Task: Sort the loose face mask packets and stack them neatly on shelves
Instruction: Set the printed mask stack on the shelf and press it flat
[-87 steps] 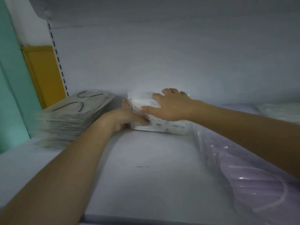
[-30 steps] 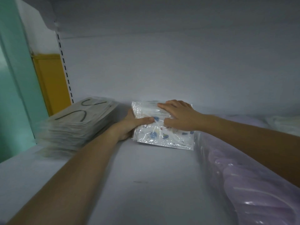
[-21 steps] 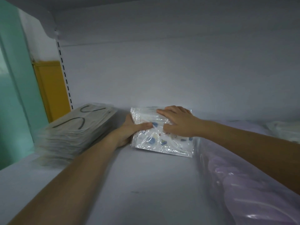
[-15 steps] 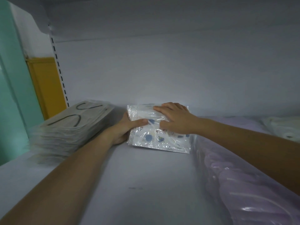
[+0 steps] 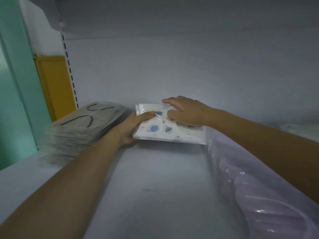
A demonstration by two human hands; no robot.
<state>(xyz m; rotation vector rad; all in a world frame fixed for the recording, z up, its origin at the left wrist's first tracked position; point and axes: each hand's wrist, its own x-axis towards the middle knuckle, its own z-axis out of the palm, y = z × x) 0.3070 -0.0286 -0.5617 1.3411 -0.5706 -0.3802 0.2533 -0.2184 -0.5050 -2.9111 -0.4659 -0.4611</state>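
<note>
A small stack of clear-wrapped white mask packets with blue prints [image 5: 172, 133] lies at the back of the white shelf [image 5: 155, 187]. My left hand [image 5: 133, 125] grips the stack's left edge, thumb on top and fingers underneath. My right hand [image 5: 184, 112] rests on top of the stack near its back, fingers bent and pressing down. The stack's front edge is tilted slightly up off the shelf.
A tall stack of grey mask packets with black ear loops [image 5: 82, 128] sits to the left. Lilac mask packets in plastic [image 5: 259, 192] run along the right side. More pale packets [image 5: 302, 130] lie at far right. The shelf's back panel [image 5: 172, 69] is close behind.
The stack has stayed in place between both hands; my left thumb has slid over its top left corner and the front edge has lifted a little. The camera shifted slightly.
</note>
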